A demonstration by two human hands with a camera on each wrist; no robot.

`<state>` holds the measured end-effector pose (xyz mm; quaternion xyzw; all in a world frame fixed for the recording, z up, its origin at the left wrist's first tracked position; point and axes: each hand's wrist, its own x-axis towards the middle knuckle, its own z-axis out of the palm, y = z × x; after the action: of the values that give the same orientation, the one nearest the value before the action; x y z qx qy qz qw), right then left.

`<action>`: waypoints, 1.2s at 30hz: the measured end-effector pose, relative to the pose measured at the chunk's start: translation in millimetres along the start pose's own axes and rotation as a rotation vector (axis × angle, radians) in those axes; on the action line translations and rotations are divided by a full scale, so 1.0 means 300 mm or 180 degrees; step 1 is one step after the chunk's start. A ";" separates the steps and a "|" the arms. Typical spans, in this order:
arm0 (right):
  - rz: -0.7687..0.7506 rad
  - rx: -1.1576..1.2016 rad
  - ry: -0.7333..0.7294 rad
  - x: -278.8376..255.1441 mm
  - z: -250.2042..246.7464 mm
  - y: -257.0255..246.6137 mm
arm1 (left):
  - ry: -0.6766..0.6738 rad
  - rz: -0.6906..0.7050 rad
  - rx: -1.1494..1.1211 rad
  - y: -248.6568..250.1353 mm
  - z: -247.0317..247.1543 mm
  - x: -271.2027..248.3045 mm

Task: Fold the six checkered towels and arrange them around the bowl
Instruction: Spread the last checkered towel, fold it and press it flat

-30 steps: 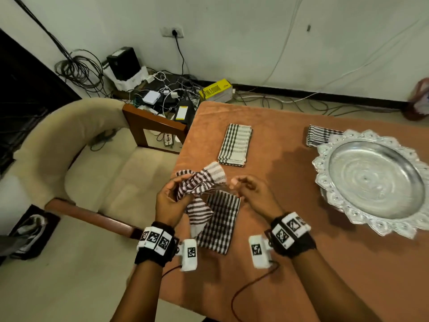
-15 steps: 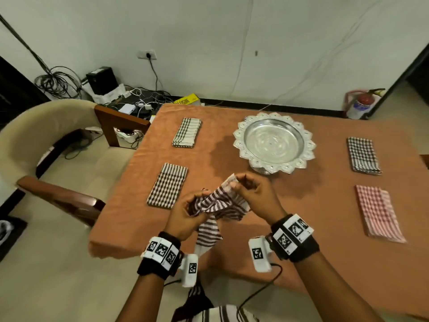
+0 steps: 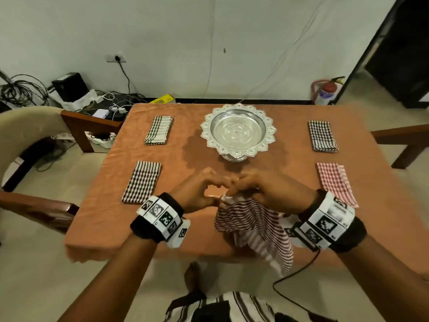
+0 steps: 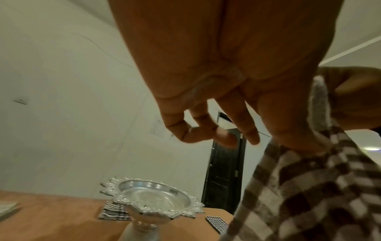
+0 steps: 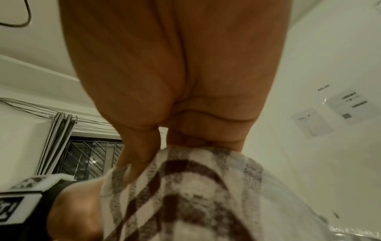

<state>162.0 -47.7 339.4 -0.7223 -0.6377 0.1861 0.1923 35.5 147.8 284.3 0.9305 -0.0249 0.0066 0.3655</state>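
Observation:
A brown-and-white striped towel (image 3: pixel 250 221) hangs unfolded over the front edge of the table (image 3: pixel 290 159). My left hand (image 3: pixel 206 191) and right hand (image 3: pixel 262 191) meet at its top edge and both pinch it. The left wrist view shows my thumb (image 4: pixel 288 124) pressed on the towel (image 4: pixel 309 195); in the right wrist view my fingers grip the bunched cloth (image 5: pixel 185 195). The silver bowl (image 3: pixel 238 131) stands at the table's centre, beyond the hands. Folded towels lie at back left (image 3: pixel 159 130), front left (image 3: pixel 142 182), back right (image 3: pixel 322 135) and, in red check, front right (image 3: pixel 336 182).
A cream armchair (image 3: pixel 34 135) with a wooden arm (image 3: pixel 88 126) stands left of the table. Cables and devices (image 3: pixel 92 101) litter the floor by the wall. A fire extinguisher (image 3: pixel 327 89) is at back right, and a wooden rail (image 3: pixel 399 135) at the right.
Both hands have carried the striped towel from the table's left side to its front middle, and my view has swung with them. The towel now hangs lower, mostly under the right hand.

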 end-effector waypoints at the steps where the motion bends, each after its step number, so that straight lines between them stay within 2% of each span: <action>1: 0.0057 -0.0043 -0.0031 -0.028 -0.016 -0.001 | -0.0241 0.0005 -0.0023 0.014 0.012 0.022; 5: 0.0240 0.0012 -0.0179 -0.110 -0.057 0.014 | -0.1048 0.0060 -0.0421 0.028 0.059 0.051; 8: 0.0350 0.0007 -0.0102 -0.159 -0.063 0.040 | -0.1290 -0.0125 -0.0383 0.004 0.092 0.017; 11: 0.0668 -0.0500 -0.0221 -0.190 -0.061 0.084 | -0.0924 -0.0378 0.0115 -0.046 0.061 -0.037; 13: 0.0844 -0.0808 -0.0242 -0.209 -0.075 0.136 | -0.0455 -0.0484 0.0597 -0.094 0.010 -0.075; 15: 0.0968 -0.0745 -0.0055 -0.232 -0.098 0.195 | 0.0092 -0.0569 0.0643 -0.135 -0.043 -0.107; 17: 0.1051 -0.0512 0.0356 -0.246 -0.120 0.249 | 0.0498 -0.0675 0.0728 -0.157 -0.096 -0.117; 19: 0.1148 -0.0386 0.0883 -0.245 -0.136 0.303 | 0.0725 -0.0699 0.0814 -0.174 -0.151 -0.106; 22: 0.1278 -0.0616 0.1700 -0.226 -0.172 0.358 | 0.1209 -0.0600 0.1065 -0.189 -0.243 -0.060; 25: 0.1287 -0.0796 0.2298 -0.234 -0.231 0.373 | 0.1858 -0.0396 0.1312 -0.172 -0.325 -0.023; 27: 0.1175 -0.0532 0.2513 -0.264 -0.260 0.369 | 0.2203 -0.0105 0.1081 -0.123 -0.358 -0.032; 29: 0.1081 -0.0228 0.2634 -0.309 -0.256 0.336 | 0.2308 0.0085 0.0673 -0.063 -0.365 -0.080; 31: 0.1088 0.0013 0.2615 -0.373 -0.209 0.304 | 0.2186 0.0048 0.0282 -0.029 -0.338 -0.151; 33: 0.1079 0.0179 0.2526 -0.454 -0.129 0.275 | 0.1996 -0.0110 -0.0050 -0.028 -0.274 -0.231; 36: 0.1228 0.0616 0.2316 -0.562 0.045 0.244 | 0.1683 -0.0628 -0.0723 -0.093 -0.099 -0.352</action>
<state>197.4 -222.9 294.2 -0.8256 -0.3610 0.0105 0.4334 -68.3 192.7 283.9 0.8476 0.1610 0.2104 0.4598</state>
